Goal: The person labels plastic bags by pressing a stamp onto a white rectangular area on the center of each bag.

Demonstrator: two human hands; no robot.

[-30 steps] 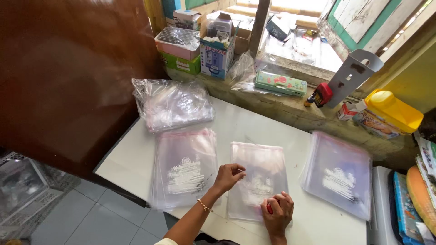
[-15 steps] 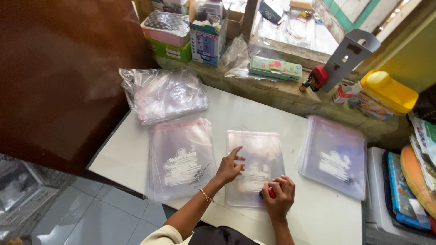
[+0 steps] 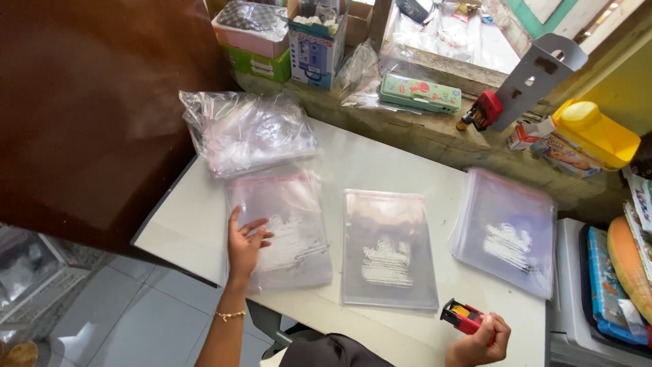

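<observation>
left hand (image 3: 246, 246) on plastic bags (image 3: 280, 228), right hand (image 3: 479, 342) gripping stamp (image 3: 463, 316)

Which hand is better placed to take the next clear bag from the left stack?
Probably the left hand: it already rests flat on the left stack of clear bags, while the right hand holds a red stamp near the table edge.

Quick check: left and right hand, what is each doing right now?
Left hand: open, flat on the left stack of clear bags.
Right hand: closed on a red stamper.
</observation>
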